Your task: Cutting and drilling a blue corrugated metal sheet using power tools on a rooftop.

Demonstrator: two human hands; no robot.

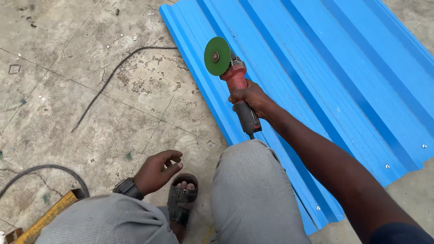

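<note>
My right hand [251, 97] grips the body of a red and grey angle grinder [238, 83]. Its green cutting disc [217, 56] is held in the air over the left edge of a blue corrugated metal sheet [343, 77] that lies on the concrete floor. My left hand [156, 171] hangs loosely with curled fingers above the floor, holding nothing, a dark watch on its wrist. I squat with both knees in grey trousers at the bottom of the view, and my sandalled foot [182, 199] stands between them.
A black cable [108, 79] runs over the cracked concrete [68, 113] from the sheet's edge toward the left. Another dark cable [45, 169] curves at the lower left. A yellow wooden strip [45, 219] lies at the bottom left corner. Small screws dot the sheet's near edge.
</note>
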